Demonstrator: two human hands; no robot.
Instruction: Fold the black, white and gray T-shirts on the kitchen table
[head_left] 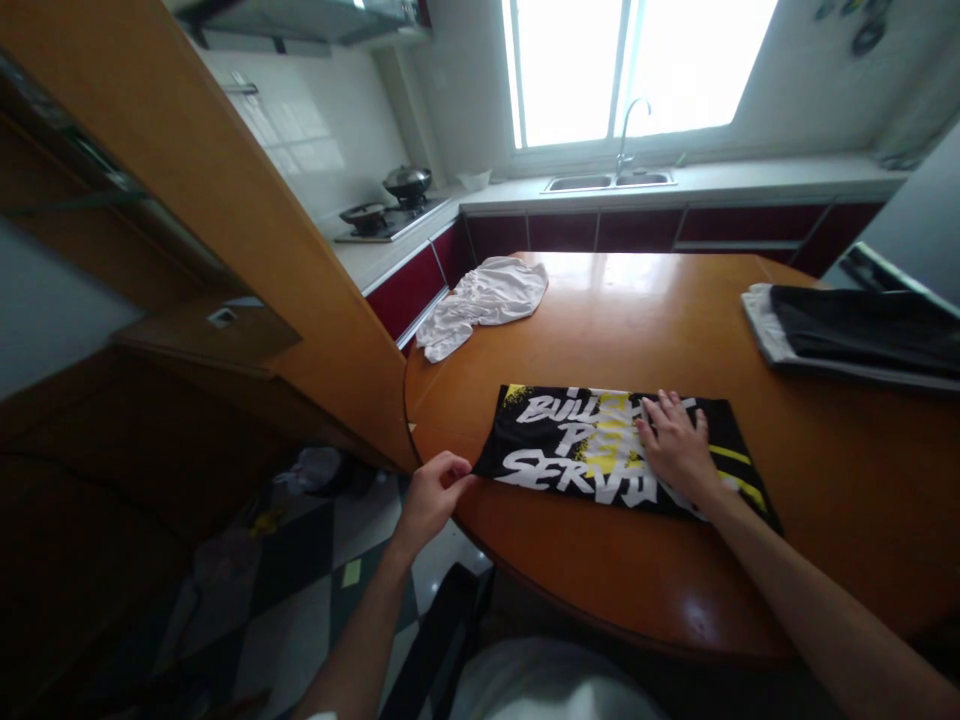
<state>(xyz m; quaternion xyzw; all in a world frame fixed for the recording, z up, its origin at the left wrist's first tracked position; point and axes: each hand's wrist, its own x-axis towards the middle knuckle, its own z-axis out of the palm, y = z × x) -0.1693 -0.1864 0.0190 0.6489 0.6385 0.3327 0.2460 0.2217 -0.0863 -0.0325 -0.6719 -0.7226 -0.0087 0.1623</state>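
**Pinched at one corner, pressed under one palm**

Lies flat near the edge of the shiny wooden worktop (645, 590), at about twelve o'clock from the body: a folded black cloth (600, 455) with big white letters and yellow splashes. Pinches its nine o'clock corner with the left hand (433, 500), thumb and finger squeezed together. Rests the right hand (676, 445) palm down on the letters, just toward three o'clock from the middle, fingers a bit spread, gripping nothing.

Looks soft, floppy and light, so probably easy to bend and hard to break. Might slip on the smooth wood. Best to take hold by the corners and press gently on top.

Also on the worktop, seen from the cloth: a crumpled white cloth (491, 295) past ten o'clock, a dark folded pile (862, 325) at two.
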